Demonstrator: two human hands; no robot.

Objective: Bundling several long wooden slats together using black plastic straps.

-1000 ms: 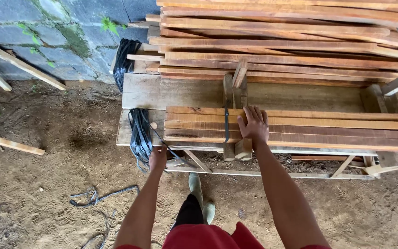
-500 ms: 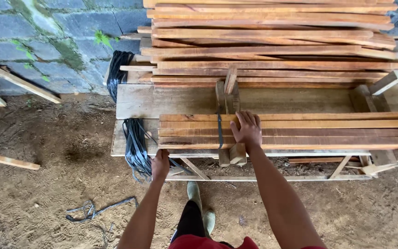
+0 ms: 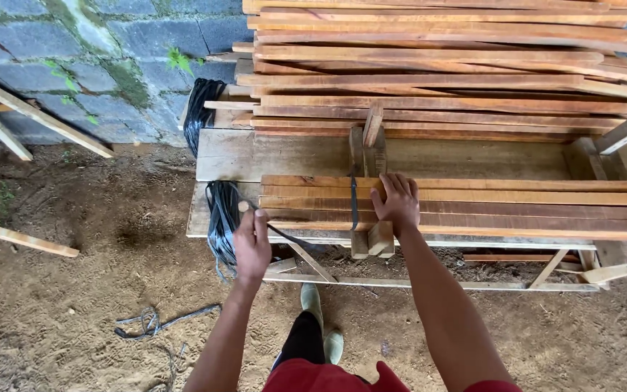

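Left hand raised pulling strap, right hand still pressing slats

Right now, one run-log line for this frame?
left hand: pinching thin black plastic strap end | right hand: flat on bundle of reddish wooden slats | strap: looped around bundle | bench: rough wooden workbench

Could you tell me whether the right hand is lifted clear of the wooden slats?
No, the right hand lies flat on the bundle of wooden slats, beside the black strap that crosses them.
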